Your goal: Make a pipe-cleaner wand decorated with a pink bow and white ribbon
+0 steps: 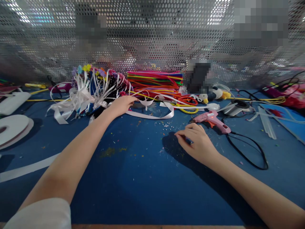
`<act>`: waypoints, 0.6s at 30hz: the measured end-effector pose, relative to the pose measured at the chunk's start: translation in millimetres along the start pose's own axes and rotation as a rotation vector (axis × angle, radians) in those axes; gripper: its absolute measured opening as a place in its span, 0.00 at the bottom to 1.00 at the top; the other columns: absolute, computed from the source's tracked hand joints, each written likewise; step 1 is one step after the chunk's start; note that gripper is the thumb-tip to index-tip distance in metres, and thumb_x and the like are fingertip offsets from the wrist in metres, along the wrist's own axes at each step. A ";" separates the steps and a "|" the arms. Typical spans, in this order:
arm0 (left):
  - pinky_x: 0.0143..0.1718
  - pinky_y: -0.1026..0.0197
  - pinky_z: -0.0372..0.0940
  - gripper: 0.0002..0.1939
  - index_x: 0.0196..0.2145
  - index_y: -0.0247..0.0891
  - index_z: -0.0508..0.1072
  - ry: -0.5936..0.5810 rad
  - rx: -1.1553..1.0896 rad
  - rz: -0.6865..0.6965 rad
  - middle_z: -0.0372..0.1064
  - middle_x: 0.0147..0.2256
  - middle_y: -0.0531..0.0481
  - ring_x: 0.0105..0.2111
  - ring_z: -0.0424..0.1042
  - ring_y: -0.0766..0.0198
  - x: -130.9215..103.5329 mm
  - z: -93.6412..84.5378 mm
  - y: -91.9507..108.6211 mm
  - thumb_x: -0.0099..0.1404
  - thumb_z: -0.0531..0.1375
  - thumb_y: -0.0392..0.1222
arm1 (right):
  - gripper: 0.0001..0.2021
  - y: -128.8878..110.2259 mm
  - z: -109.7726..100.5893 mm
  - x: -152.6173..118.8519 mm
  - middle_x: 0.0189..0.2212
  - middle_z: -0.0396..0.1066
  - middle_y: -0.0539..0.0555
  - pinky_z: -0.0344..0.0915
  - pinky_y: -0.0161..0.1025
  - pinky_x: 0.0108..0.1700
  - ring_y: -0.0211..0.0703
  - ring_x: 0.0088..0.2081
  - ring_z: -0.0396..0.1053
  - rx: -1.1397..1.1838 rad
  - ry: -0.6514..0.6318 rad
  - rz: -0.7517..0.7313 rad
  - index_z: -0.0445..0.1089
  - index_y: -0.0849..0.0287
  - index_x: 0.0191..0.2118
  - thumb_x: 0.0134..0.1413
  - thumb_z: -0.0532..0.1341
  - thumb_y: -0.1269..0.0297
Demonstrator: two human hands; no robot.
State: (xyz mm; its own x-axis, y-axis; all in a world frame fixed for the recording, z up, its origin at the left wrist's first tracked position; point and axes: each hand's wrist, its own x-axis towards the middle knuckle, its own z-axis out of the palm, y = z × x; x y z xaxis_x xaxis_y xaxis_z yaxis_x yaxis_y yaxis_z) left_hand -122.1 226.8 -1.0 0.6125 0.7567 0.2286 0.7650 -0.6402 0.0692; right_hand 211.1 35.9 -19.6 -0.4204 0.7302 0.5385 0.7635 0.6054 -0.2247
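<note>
My left hand (124, 104) reaches to the back of the blue table, its fingers closed at a loose white ribbon (154, 116) that curls to the right. Just beside it lies a bundle of flower-topped pieces with trailing white ribbons (83, 95). My right hand (196, 140) hovers at the middle right with thumb and forefinger pinched together. Anything between those fingertips is too small to make out. Small white beads (165, 126) are scattered just beyond the right fingertips. A pink glue gun (212, 120) lies close behind that hand, its nozzle pointing left.
Colourful pipe cleaners (154, 82) are stacked against the perforated metal screen (147, 41). A ribbon spool (14, 130) lies at the left. The glue gun's black cord (258, 146) loops rightward near clear glue sticks (267, 124). A duck-like figure (218, 93) lies behind.
</note>
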 end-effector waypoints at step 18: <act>0.46 0.56 0.65 0.17 0.48 0.40 0.78 -0.156 0.018 -0.061 0.76 0.48 0.45 0.44 0.74 0.56 -3.8 -22.3 -15.3 0.63 0.57 0.40 | 0.05 0.6 -0.6 0.6 0.28 0.76 0.52 0.60 0.46 0.40 0.46 0.37 0.65 -0.001 0.005 -0.033 0.74 0.59 0.37 0.61 0.60 0.71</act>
State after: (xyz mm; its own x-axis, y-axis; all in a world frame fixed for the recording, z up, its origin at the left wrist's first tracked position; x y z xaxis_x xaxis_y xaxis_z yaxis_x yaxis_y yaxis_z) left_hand -140.6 230.8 18.8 0.5869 0.8065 0.0707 0.8046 -0.5908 0.0603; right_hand 211.6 36.5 -18.9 -0.4431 0.7078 0.5502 0.7495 0.6292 -0.2059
